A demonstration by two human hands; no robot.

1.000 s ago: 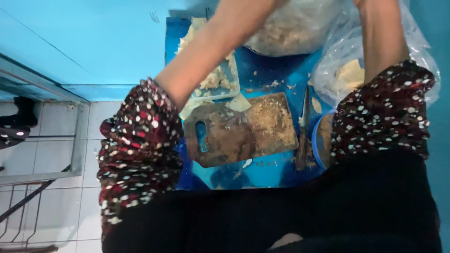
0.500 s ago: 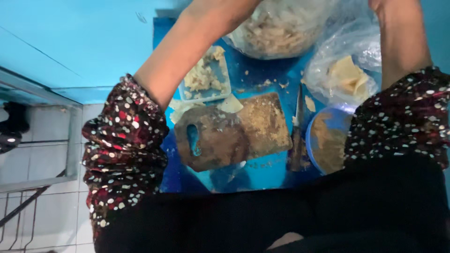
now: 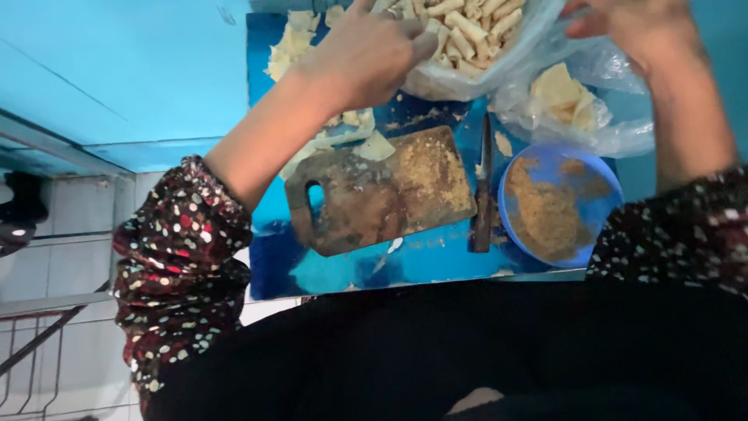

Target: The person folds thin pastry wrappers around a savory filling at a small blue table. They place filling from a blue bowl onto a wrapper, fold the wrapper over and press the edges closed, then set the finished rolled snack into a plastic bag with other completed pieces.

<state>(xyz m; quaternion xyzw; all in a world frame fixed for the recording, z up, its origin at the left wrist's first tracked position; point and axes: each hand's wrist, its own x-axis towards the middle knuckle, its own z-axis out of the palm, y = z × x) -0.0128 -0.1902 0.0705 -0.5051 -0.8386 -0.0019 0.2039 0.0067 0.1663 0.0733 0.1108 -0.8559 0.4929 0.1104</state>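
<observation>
A clear plastic bag of pale rolled sticks [image 3: 467, 35] sits at the top centre of the frame, its mouth spread open and the rolls heaped inside. The left hand [image 3: 366, 54] lies against the bag's left edge, fingers curled and closed on the plastic rim. The right hand [image 3: 635, 27] is at the upper right, fingers bent over the bag's far side; whether it pinches the plastic cannot be told, since the frame edge cuts it off.

Just right of and below the bag lies a second clear bag [image 3: 580, 105] holding flat pale wrappers. Below it stands a blue bowl [image 3: 596, 175] of brown crumbs. Between the bowl and the wooden cutting board [image 3: 382, 191] lies a knife [image 3: 483, 187], blade pointing to the top of the frame. The board, dusted with crumbs and with a handle hole at its left end, rests on the blue table [image 3: 436, 261] in the centre of the frame. Torn wrapper scraps [image 3: 292, 43] lie at the upper left of the table. Both forearms wear dark dotted sleeves [image 3: 183, 257].
</observation>
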